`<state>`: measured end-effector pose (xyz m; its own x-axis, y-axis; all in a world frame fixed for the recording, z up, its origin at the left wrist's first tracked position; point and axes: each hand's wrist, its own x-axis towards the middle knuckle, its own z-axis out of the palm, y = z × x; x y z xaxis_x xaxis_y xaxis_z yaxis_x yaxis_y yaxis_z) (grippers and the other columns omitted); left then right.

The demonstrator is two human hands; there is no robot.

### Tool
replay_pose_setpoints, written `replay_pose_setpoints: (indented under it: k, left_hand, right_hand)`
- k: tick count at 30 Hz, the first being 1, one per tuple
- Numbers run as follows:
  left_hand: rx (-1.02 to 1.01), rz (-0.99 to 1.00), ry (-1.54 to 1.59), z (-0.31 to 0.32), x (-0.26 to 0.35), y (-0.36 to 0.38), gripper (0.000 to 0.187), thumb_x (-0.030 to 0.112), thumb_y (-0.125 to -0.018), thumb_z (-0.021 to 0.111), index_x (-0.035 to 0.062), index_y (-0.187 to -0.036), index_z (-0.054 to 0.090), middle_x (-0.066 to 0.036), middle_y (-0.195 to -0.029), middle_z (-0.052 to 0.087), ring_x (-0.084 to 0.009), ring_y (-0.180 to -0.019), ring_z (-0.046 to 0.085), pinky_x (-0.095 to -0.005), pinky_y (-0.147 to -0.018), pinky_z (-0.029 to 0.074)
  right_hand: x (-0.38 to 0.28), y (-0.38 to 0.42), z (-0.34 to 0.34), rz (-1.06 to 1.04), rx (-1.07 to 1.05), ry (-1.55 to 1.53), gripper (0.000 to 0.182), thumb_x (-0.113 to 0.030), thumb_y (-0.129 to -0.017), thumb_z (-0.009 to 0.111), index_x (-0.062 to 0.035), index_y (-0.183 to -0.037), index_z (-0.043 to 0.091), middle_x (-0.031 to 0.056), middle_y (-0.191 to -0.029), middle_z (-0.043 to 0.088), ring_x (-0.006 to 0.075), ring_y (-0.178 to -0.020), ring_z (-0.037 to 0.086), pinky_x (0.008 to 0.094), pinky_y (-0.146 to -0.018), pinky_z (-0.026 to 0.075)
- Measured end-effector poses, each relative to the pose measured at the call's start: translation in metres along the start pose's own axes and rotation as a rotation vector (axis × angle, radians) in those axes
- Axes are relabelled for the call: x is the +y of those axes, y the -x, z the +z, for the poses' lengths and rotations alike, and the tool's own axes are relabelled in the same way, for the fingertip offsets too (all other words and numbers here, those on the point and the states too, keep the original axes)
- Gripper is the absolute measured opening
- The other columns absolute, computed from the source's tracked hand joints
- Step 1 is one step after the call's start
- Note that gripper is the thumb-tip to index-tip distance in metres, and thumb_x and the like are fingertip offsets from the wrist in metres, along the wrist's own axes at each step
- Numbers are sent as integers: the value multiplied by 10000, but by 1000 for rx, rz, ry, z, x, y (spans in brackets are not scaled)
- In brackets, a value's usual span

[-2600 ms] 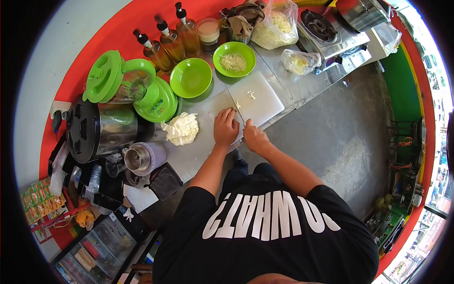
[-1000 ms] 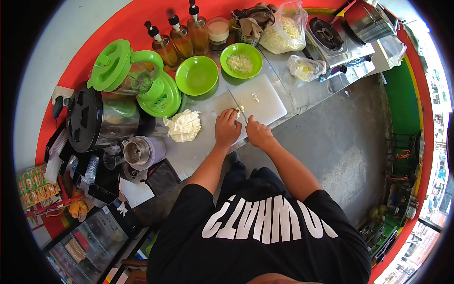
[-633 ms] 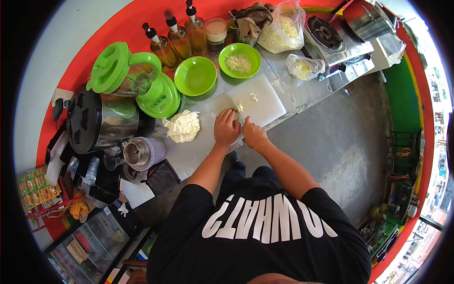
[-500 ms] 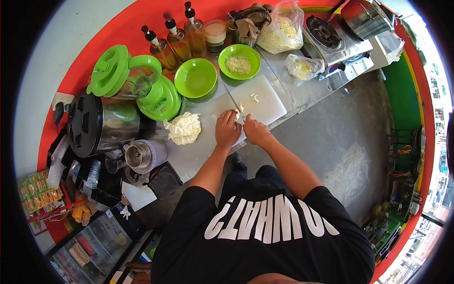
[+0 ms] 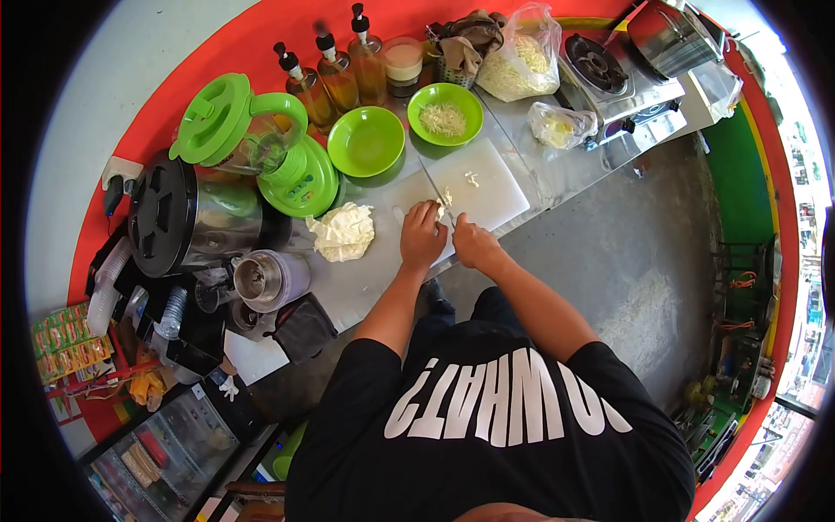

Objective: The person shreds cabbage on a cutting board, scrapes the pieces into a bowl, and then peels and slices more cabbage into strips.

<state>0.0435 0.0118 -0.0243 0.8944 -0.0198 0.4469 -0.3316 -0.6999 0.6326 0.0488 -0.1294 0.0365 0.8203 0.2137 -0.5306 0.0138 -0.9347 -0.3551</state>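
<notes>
My right hand [image 5: 475, 242] is closed around the handle of a knife [image 5: 437, 191], whose blade points away across the white cutting board [image 5: 500, 187]. Just left of the blade, my left hand [image 5: 423, 237] has its fingers curled down on a small pale piece of cabbage, mostly hidden beneath them. Thin cabbage shreds [image 5: 471, 179] lie on the board beyond the knife. A crinkled, pale cut cabbage [image 5: 344, 231] rests on the metal counter to the left. Behind the board, one green bowl [image 5: 474, 122] holds shreds; beside it stands another green bowl [image 5: 365, 143].
A green blender [image 5: 300, 178] and a large black-lidded container [image 5: 161, 213] stand at the left. Pump bottles [image 5: 370, 70] line the wall. A bag of shreds [image 5: 519, 70] sits at the back, near a gas stove [image 5: 600, 74] with a pot [image 5: 670, 39].
The whole view has shifted slightly, so the counter things appear a little further right. Both hands stay at nearly the same place on the board, with the knife still between them.
</notes>
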Motion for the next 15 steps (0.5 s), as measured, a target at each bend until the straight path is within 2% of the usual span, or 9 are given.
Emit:
replay_pose_setpoints:
  k: [9, 11, 15]
  left_hand:
    - [31, 3, -33, 1, -1, 2, 358, 46, -765, 625, -9, -1115, 674, -137, -1172, 677, -320, -1143, 615, -412, -986, 498]
    - [25, -7, -31, 0, 0, 1, 358, 47, -766, 624, -10, -1116, 674, -140, -1170, 680, -323, -1143, 616, -414, -988, 499]
    - [31, -41, 24, 1, -1, 2, 365, 35, -764, 638, -9, -1125, 673, -149, -1169, 684, -345, -1146, 614, -428, -999, 497]
  right_hand:
    - [-5, -2, -3, 67, -18, 31, 259, -140, -980, 564, 31, -1117, 426, 325, -1042, 696, 483, -1039, 678, 523, -893, 540]
    - [-6, -3, -5, 53, -1, 28, 277, -44, -922, 580, 27, -1150, 441, 308, -1041, 707, 455, -1030, 698, 512, -907, 551]
    - [-13, 10, -2, 87, -3, -1, 262, -47, -931, 573, 22, -1149, 444, 302, -1037, 709, 459, -1032, 696, 513, -916, 547]
